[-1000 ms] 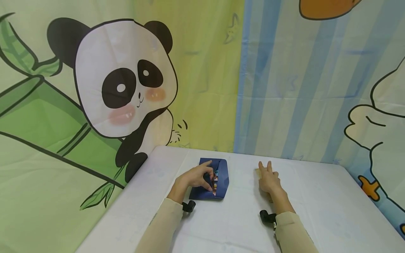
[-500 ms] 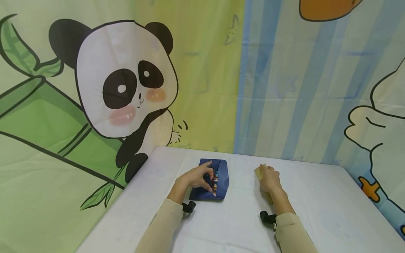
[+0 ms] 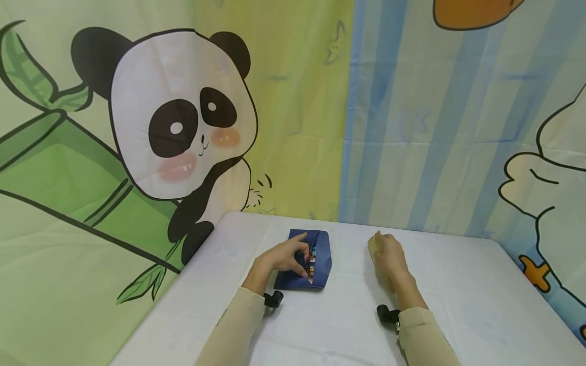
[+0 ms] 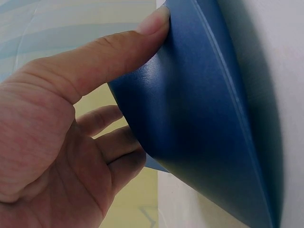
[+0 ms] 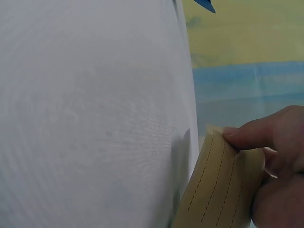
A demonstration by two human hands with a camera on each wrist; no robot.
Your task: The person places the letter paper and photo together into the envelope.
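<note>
A dark blue envelope (image 3: 324,269) lies on the white table, its mouth spread so that a strip of colourful printed contents (image 3: 312,265) shows. My left hand (image 3: 285,255) pinches the envelope's edge; in the left wrist view the thumb lies on the blue paper (image 4: 190,90), with other fingers behind it. Off to the right, my right hand (image 3: 390,256) holds a tan paper card (image 3: 373,248). Rows of dashed lines run along the tan card (image 5: 213,190) in the right wrist view, where thumb and fingers grip its bent edge. Part of the card is hidden under the hand.
Both hands work above a white-covered table (image 3: 458,284). Behind it hangs a printed curtain (image 3: 293,127) with a panda on the left and blue stripes on the right. A black wrist camera (image 3: 388,315) sits at the right cuff.
The right hand's fingers, spread over the tan card a second ago, have curled and now grip it. The left hand and the envelope have stayed put.
</note>
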